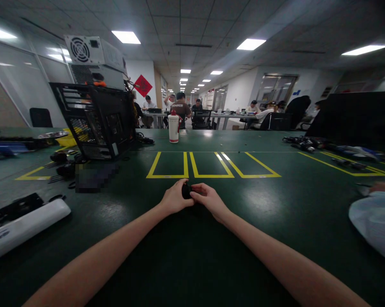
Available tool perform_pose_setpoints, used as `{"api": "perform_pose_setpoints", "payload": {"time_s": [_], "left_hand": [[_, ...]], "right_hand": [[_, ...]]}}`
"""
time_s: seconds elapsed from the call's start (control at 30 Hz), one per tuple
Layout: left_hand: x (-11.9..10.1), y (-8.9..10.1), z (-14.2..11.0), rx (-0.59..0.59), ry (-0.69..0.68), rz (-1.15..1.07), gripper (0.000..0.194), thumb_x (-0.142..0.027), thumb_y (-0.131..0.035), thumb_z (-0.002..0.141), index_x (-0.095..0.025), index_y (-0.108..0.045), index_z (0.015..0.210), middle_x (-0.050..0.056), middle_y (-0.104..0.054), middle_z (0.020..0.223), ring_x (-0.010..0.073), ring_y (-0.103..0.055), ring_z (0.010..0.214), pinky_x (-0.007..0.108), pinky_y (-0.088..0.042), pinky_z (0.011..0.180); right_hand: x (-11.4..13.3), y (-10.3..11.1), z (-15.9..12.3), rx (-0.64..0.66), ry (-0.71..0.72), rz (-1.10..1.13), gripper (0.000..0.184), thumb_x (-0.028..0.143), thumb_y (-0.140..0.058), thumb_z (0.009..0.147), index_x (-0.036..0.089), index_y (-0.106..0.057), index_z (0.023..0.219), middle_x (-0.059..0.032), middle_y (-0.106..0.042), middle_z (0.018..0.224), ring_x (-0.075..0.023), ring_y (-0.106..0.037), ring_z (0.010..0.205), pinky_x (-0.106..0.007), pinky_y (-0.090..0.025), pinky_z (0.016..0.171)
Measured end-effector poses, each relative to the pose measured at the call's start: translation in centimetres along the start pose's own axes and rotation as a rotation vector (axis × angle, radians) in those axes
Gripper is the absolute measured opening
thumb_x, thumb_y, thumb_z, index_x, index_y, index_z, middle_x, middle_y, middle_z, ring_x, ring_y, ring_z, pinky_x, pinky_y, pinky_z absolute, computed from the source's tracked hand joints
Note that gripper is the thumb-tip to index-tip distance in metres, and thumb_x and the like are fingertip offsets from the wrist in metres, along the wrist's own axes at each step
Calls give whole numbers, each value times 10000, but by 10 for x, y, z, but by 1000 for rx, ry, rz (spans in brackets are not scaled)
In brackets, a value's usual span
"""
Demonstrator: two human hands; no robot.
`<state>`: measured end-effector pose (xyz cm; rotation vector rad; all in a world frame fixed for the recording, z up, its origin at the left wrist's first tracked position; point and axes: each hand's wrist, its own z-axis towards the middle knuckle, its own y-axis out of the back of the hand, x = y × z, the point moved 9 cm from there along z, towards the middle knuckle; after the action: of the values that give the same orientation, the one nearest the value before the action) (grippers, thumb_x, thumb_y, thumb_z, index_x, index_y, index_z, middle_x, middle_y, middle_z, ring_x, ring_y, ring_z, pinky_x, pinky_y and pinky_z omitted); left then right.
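Both of my hands meet at the middle of the green table (192, 247), just on the near side of the yellow tape boxes. My left hand (176, 198) is closed around a small, dark, rounded object (186, 191), thumb below and fingers above. From the other side my right hand (208, 200) pinches at the same dark object, thumb and forefinger together at its right edge. Its kind is too dark and too covered by fingers to make out.
A black computer case (99, 119) carrying power supplies (96, 53) stands at the left. A white-and-red cup (173, 128) is beyond the yellow tape (167, 176). A long white object (29, 228) lies near left. At the right edge is another person's sleeve (376, 221); cables (303, 143) lie behind.
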<state>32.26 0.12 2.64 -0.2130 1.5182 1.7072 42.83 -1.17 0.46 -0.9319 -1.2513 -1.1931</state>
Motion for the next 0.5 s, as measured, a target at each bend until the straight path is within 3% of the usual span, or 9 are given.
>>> {"api": "perform_pose_setpoints", "payload": {"time_s": [0.23,0.37,0.5], "left_hand": [[-3,-1,-6,71,-147,-179,638,-336,-599,679,-199,-301,1225,77,-426,1204,225,-456,1064,363,-380,893],[-12,3,-12,43,-206,-133,631,-293,-603,676,-214,-293,1220,69,-415,1207,227,-450,1064,370,-377,894],[-21,6,-16,34,-237,-100,629,-247,-605,659,-217,-296,1206,65,-421,1188,228,-453,1056,369,-377,893]], "right_hand": [[2,0,-3,62,-60,63,469,270,-628,654,242,-482,1098,-51,-546,1048,-182,-540,935,-385,-419,838],[9,-5,-7,120,-22,113,454,229,-630,649,245,-499,1084,-39,-523,1094,-175,-523,968,-372,-404,870],[14,-7,-11,99,21,112,358,263,-593,689,233,-513,1036,-37,-530,1060,-166,-528,950,-369,-402,863]]}}
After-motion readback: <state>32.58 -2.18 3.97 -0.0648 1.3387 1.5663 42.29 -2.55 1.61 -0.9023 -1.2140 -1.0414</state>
